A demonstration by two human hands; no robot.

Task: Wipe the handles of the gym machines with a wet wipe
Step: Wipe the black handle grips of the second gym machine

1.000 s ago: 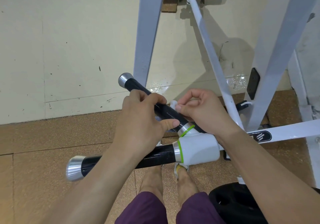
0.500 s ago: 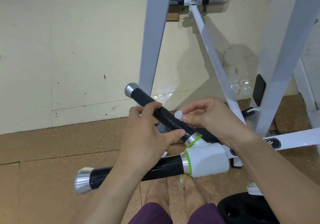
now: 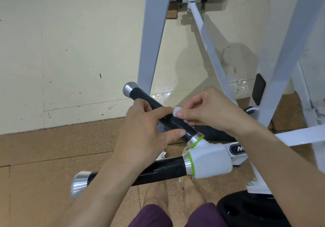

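Note:
Two black handles with silver end caps branch from a white joint [image 3: 209,160] ringed in green. The upper handle [image 3: 140,95] slants up to the left; the lower handle [image 3: 163,171] runs left, crossed by my forearm. My left hand [image 3: 146,130] grips the upper handle around its middle, thumb underneath. My right hand [image 3: 209,112] pinches a small bunched white wet wipe [image 3: 176,111] between thumb and fingertips, right against the top of the upper handle beside my left fingers.
White frame posts [image 3: 153,38] and a diagonal white rod [image 3: 209,47] of the machine rise behind the handles against a cream wall. A black weight plate [image 3: 249,211] lies at the lower right. My bare feet [image 3: 175,191] stand on the cork floor below the handles.
The view has tilted down slightly. My right hand has lifted the wipe from behind the handle to its top side, and my left hand stays wrapped on the upper handle.

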